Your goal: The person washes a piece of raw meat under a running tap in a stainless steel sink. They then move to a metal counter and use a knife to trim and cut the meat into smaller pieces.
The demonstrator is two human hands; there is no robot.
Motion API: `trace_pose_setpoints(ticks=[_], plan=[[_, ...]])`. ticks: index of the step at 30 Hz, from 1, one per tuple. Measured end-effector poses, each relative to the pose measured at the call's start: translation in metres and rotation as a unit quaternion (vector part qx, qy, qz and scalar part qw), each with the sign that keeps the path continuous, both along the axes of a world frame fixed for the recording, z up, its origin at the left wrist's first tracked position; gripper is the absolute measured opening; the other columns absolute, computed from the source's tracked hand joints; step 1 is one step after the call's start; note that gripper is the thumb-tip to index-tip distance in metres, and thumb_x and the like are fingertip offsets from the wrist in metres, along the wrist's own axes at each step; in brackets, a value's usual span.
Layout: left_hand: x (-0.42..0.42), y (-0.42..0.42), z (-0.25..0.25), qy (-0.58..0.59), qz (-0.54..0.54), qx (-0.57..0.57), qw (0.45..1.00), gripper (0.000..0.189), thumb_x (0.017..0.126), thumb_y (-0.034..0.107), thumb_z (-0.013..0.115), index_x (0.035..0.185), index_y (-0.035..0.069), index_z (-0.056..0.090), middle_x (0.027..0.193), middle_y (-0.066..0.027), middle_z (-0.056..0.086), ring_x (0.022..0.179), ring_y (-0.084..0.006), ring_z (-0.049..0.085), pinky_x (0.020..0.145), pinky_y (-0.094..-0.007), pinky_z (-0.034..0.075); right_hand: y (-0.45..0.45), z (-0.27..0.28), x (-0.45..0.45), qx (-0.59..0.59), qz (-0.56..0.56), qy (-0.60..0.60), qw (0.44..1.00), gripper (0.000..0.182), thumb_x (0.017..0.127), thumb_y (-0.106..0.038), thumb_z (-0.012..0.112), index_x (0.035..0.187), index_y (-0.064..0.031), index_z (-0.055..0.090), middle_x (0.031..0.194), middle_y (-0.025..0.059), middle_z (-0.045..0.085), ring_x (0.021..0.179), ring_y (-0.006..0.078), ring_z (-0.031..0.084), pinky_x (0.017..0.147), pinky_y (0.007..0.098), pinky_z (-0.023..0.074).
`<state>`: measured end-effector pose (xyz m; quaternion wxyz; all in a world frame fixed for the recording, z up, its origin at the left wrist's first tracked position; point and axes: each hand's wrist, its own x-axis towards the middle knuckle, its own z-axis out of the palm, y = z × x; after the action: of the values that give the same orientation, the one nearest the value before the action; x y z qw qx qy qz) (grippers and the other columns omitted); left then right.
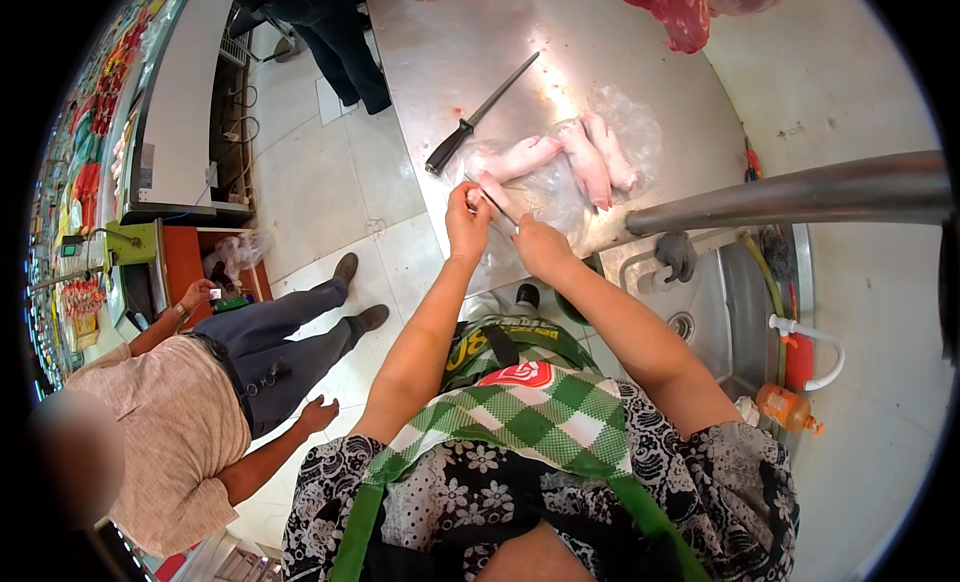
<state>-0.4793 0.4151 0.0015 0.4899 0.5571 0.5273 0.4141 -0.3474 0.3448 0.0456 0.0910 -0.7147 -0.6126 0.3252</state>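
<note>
My left hand (466,220) holds the near end of a pale pig's trotter (493,189) at the edge of a steel table (420,64). In my right hand (538,244) is a knife (499,208), its thin dark blade lying across that trotter. Just beyond lies another trotter (525,158) on clear plastic bags (559,195). Two more trotters (587,165) rest side by side to its right. A honing steel (487,105) with a black handle lies on the table beyond my left hand.
Raw red meat (686,11) lies at the table's far right. A thick metal pipe (787,192) crosses at the right, above a steel sink (690,297) with a dark cloth or glove on its rim. One person (172,424) stands at the left, another (330,41) beyond the table's left edge.
</note>
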Motion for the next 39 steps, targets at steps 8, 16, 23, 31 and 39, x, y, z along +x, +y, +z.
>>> trace_pose_setpoints(ticks=[8,16,23,31,39], plan=[[0.013,-0.018,0.03,0.032,-0.062,0.071,0.995,0.028,0.084,0.0,0.058,0.111,0.001,0.051,0.099,-0.0086,0.052,0.087,-0.0163,0.055,0.068,-0.0262,0.053,0.018,0.016,0.011,-0.018,-0.01,-0.005,1.0,0.033,0.09,-0.025,0.053,0.105,0.004,0.049,0.087,0.0255,0.064,0.083,0.0414,0.063,0.073,0.0488,0.0491],[0.006,-0.016,0.03,0.046,-0.105,0.029,0.993,0.035,0.078,0.002,0.069,0.111,0.001,0.056,0.103,-0.0104,0.054,0.088,-0.0181,0.059,0.067,-0.0284,0.057,-0.008,0.007,0.004,0.047,-0.042,-0.005,0.998,0.027,0.088,-0.019,0.055,0.104,0.0015,0.047,0.081,0.0225,0.064,0.078,0.0394,0.063,0.071,0.0487,0.0485],[0.019,-0.026,0.032,0.118,-0.053,0.033,0.991,0.039,0.071,0.0,0.075,0.106,-0.001,0.058,0.101,-0.0112,0.055,0.086,-0.0195,0.061,0.069,-0.0288,0.057,-0.01,0.004,0.014,0.022,-0.029,0.012,0.999,0.031,0.089,-0.022,0.055,0.111,-0.0016,0.046,0.085,0.0267,0.062,0.081,0.0425,0.061,0.072,0.0508,0.047],[0.021,-0.048,0.027,0.12,-0.031,0.102,0.987,0.039,0.071,-0.001,0.074,0.106,0.004,0.06,0.098,-0.0102,0.056,0.084,-0.0213,0.061,0.068,-0.0291,0.057,-0.05,0.032,0.035,-0.016,0.003,-0.005,1.0,0.028,0.091,-0.023,0.053,0.102,0.0019,0.045,0.08,0.0273,0.062,0.079,0.0441,0.061,0.071,0.0519,0.0466],[0.026,-0.07,0.016,0.16,-0.11,0.264,0.945,0.026,0.068,-0.001,0.072,0.092,0.009,0.067,0.097,-0.0119,0.057,0.083,-0.0274,0.061,0.067,-0.0328,0.052,-0.051,0.025,0.033,-0.055,-0.019,-0.017,0.998,0.028,0.092,-0.023,0.051,0.101,0.003,0.047,0.083,0.027,0.063,0.082,0.044,0.062,0.074,0.0522,0.0472]])
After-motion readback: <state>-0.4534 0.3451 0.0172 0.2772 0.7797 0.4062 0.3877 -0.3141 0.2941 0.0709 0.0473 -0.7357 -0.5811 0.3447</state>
